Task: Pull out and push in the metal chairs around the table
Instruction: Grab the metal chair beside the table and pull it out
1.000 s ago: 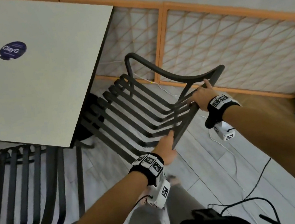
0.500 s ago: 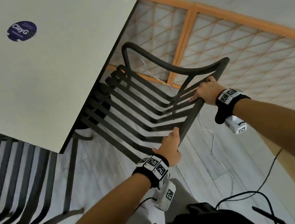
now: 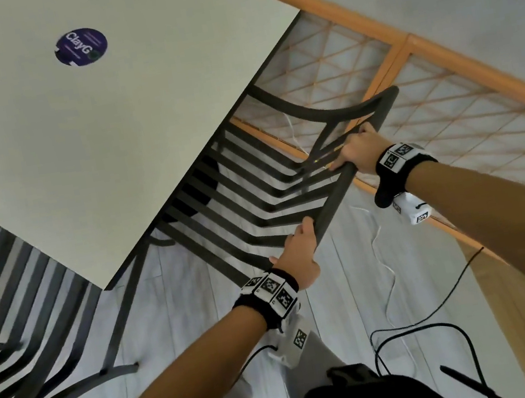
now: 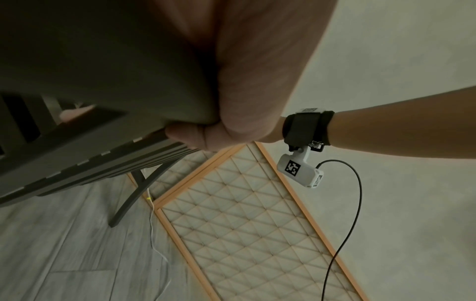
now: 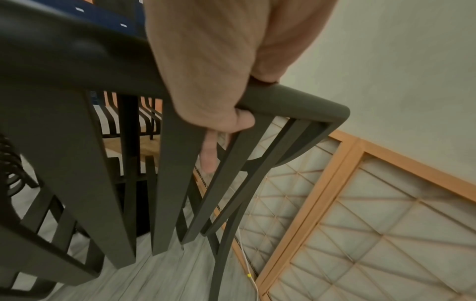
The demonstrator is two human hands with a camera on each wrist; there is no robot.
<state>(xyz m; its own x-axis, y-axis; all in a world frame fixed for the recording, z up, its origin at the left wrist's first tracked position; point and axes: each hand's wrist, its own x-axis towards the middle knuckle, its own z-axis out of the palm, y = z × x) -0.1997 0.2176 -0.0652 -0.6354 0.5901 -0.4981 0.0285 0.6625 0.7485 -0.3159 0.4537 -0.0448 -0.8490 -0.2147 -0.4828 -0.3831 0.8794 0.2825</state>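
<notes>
Both hands clamp the top rail of a dark slatted metal chair (image 3: 253, 196): the left hand (image 3: 298, 255) at 6 o'clock, the right hand (image 3: 357, 151) at 3 o'clock. The chair's seat sits partly under the pale table (image 3: 102, 121) (purple round sticker (image 3: 81, 47) at 11 o'clock).
</notes>
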